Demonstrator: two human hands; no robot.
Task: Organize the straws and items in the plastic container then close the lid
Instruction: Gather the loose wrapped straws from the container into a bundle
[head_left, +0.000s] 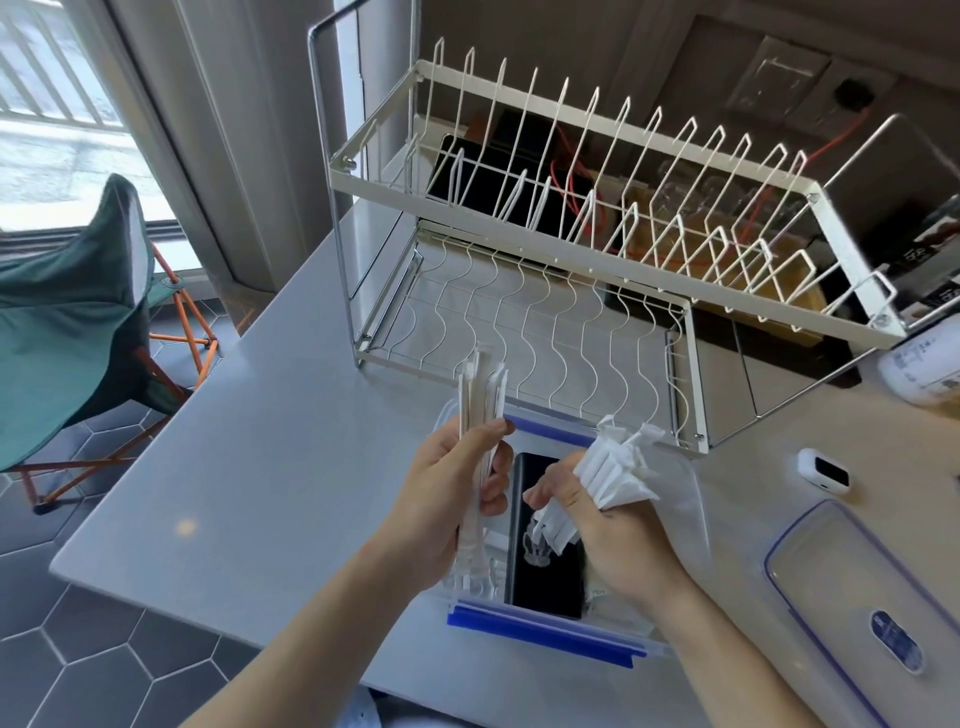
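A clear plastic container (691, 499) with blue latches sits open on the grey table, near its front edge. A flat black item (545, 582) lies inside it. My left hand (447, 499) grips an upright bundle of paper-wrapped straws (480, 400) over the container's left side. My right hand (613, 540) grips a second bunch of wrapped straws (618, 467), tilted with their ends fanned out, over the container's middle. The container's clear lid (841, 587) with blue trim lies flat on the table to the right.
A white two-tier wire dish rack (597, 249) stands just behind the container. A small white device (826, 470) and a white jar (924, 364) sit at the right. A green folding chair (78, 322) stands on the tiled floor to the left.
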